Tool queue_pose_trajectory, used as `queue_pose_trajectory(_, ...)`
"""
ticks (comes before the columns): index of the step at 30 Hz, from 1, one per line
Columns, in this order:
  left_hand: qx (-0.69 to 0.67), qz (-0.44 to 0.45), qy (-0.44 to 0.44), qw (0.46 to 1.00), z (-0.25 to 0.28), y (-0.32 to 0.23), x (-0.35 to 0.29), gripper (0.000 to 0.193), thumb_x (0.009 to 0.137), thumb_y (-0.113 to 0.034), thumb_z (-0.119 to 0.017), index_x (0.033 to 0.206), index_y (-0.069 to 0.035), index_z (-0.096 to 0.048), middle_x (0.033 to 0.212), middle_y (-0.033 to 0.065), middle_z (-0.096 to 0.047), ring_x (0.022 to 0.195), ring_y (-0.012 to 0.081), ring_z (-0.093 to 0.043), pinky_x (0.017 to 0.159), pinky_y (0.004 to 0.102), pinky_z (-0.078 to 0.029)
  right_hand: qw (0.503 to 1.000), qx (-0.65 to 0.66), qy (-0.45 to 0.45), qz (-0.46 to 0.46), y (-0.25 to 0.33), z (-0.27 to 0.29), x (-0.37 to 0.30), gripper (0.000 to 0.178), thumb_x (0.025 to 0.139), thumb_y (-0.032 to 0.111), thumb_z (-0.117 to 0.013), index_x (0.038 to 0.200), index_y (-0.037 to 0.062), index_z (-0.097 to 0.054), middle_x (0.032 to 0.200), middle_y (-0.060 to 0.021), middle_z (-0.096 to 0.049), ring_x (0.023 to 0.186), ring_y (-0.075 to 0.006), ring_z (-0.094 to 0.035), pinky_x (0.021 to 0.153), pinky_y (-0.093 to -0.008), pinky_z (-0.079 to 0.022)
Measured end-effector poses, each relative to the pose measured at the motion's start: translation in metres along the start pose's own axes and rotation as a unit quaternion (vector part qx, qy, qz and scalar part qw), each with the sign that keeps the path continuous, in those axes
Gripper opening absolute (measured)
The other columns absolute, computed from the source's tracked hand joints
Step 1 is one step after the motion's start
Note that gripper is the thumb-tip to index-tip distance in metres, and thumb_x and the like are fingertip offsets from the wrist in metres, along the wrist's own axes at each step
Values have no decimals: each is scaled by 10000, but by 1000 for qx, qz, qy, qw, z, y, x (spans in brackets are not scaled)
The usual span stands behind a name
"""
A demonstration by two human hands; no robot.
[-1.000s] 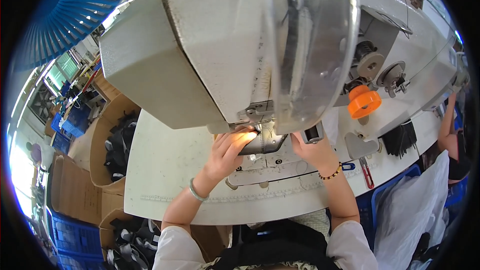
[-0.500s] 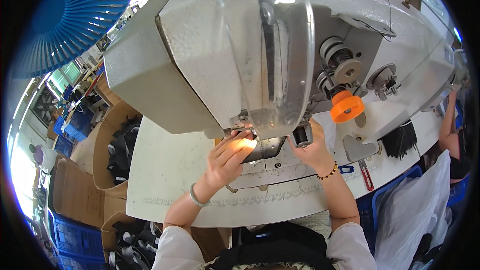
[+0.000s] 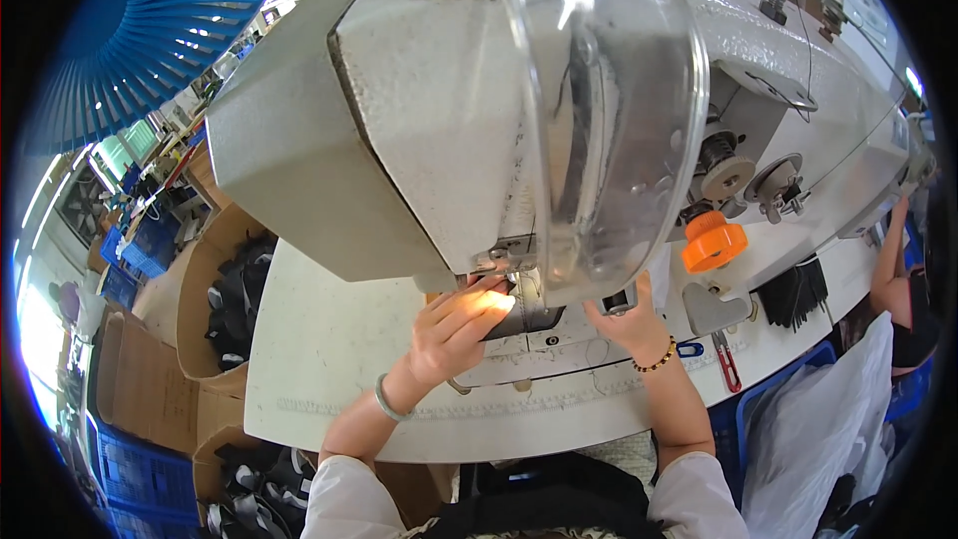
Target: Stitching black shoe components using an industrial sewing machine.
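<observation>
A white industrial sewing machine point(image 3: 439, 100) with a clear plastic guard point(image 3: 624, 140) fills the upper middle. My left hand point(image 3: 451, 331) is by its needle area, lit by a bright lamp spot. Its fingers are closed together, their tips partly hidden under the machine head; whatever they hold is out of sight. Beside them lies the dark metal bed plate point(image 3: 524, 319). My right hand point(image 3: 637, 324) reaches up at the right of the needle area, beside a small dark metal part point(image 3: 619, 299). The guard and that part hide most of its fingers.
Black strips point(image 3: 793, 291), red-handled snips point(image 3: 725, 364) and a grey metal piece point(image 3: 711, 309) lie right on the white table point(image 3: 339, 359). Cardboard boxes point(image 3: 150, 379) with dark pieces stand left. A blue fan point(image 3: 150, 30) hangs upper left. Another person's arm point(image 3: 891, 255) shows far right.
The view has shifted, so the machine head looks larger and its guard sits further right. My hands stay at nearly the same spots, and more of the right one is covered.
</observation>
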State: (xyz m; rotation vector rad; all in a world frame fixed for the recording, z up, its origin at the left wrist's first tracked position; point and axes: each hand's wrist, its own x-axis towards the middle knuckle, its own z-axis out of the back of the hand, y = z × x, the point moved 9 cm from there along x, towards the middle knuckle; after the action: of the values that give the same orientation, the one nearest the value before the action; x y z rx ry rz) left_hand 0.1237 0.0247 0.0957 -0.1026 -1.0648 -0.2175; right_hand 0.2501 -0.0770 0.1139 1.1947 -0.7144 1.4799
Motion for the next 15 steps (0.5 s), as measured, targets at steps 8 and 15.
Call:
queue_pose_trajectory(8, 6, -2, 3, 1000, -2, -7, 4, 205, 674, 107, -585, 846, 0, -617, 847, 98, -633, 879, 266, -646, 721, 318, -538, 990, 104, 32, -94, -23, -3, -6, 147, 689, 26, -656, 828, 74, -647, 816, -77, -623, 736, -283, -596, 659, -342, -480)
queue_pose_trajectory(15, 13, 34, 16, 999, -3, -3, 4, 202, 668, 122, -593, 835, 11, -622, 839, 100, -628, 915, 268, -635, 770, 334, -530, 993, 91, 13, -81, -20, -2, 0, 140, 694, 6, -648, 819, 68, -643, 765, -74, -627, 701, -263, -604, 634, -330, -479)
